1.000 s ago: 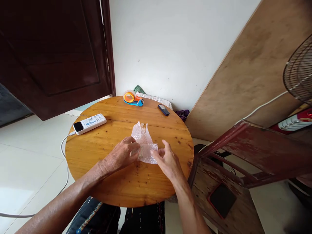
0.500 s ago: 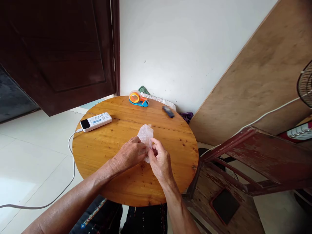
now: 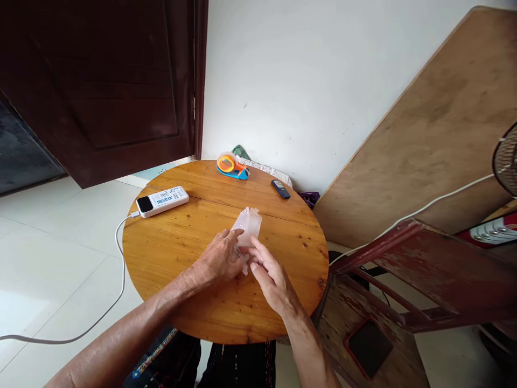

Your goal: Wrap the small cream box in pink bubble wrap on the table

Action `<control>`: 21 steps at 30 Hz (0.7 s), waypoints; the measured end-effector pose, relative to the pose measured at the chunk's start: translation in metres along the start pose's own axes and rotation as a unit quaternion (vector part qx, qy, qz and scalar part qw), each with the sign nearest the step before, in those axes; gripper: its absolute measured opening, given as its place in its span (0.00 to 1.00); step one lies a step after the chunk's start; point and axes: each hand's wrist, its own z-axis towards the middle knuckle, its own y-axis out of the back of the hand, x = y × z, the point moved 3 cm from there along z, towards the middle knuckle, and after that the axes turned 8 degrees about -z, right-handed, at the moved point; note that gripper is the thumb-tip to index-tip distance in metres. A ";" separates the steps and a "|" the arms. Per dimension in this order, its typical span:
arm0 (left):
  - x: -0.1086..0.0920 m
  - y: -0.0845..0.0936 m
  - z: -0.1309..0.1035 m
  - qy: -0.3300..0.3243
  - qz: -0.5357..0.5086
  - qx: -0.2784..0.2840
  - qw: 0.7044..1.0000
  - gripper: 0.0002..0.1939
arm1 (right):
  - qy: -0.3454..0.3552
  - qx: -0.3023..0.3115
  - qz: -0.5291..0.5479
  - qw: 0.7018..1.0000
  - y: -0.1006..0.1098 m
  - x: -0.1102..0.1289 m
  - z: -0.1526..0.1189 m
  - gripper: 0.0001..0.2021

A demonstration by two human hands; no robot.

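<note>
A small bundle of bubble wrap (image 3: 251,221) lies on the round wooden table (image 3: 161,253) in front of me. Its far end is ragged and folded; what is inside, if anything, cannot be made out. My left hand (image 3: 222,253) grips the bundle's left side, thumb near the close end and fingers over the top. At its right edge is my right hand (image 3: 271,276), fingers apart and fingertips at the wrap, thumb held away from it.
At the back stands an orange and blue tape dispenser (image 3: 233,165). A dark handheld device (image 3: 280,189) lies right of it. On the left is a white device (image 3: 162,201) with a plugged-in cable (image 3: 122,269). A wooden chair (image 3: 363,318) stands close on the right.
My right hand has loosened, its fingers spreading and drawing slightly away from the bubble wrap. More of the wrap's top now shows. My left hand stays on it. The view has shifted slightly.
</note>
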 end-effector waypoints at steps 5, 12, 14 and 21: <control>0.006 0.004 -0.008 0.031 -0.107 0.004 0.994 0.35 | 0.049 0.020 -0.126 0.991 -0.004 0.003 0.008 0.29; 0.006 -0.005 -0.008 0.035 -0.067 -0.049 0.996 0.27 | 0.069 0.035 -0.305 0.949 -0.006 0.017 0.013 0.37; 0.008 -0.006 -0.005 0.038 -0.035 -0.034 0.998 0.28 | 0.071 0.047 -0.269 0.960 -0.003 0.017 0.012 0.39; 0.000 0.007 0.007 -0.017 0.094 0.034 0.995 0.35 | -0.004 -0.101 -0.124 0.987 0.040 -0.014 0.017 0.19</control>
